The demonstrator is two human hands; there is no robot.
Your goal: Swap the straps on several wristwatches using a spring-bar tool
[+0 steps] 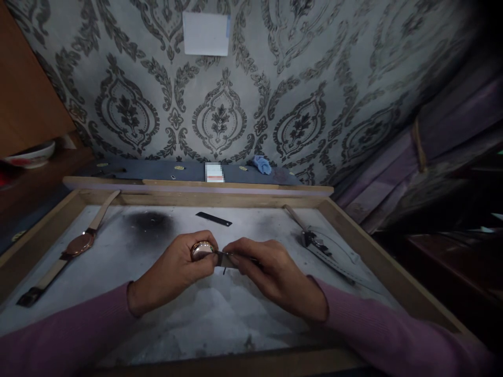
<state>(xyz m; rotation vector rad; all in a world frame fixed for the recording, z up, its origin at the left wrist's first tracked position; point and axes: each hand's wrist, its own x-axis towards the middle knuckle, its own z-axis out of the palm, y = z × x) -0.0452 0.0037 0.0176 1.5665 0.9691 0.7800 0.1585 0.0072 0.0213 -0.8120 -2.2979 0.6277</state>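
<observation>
Near the middle of a wooden-framed tray [204,197], my left hand [178,269] is closed round a shiny, rose-gold round watch case [203,250]. My right hand [271,269] pinches a thin tool or strap piece, too small to name, between thumb and fingers. A flat grey piece [227,259] spans the short gap between the hands, beside the case. Just beyond them a black blade-like strip [214,219] lies on the white surface. A watch with a pale strap [80,244] rests at the left. Another watch [316,245] is on its side at the right.
Behind the tray, a blue cloth-like ball [262,164] and a small card [214,172] sit on a dark surface before the patterned wall. A bowl [33,155] is at the far left. Purple curtains [444,141] hang at the right, beyond the tray's raised edge.
</observation>
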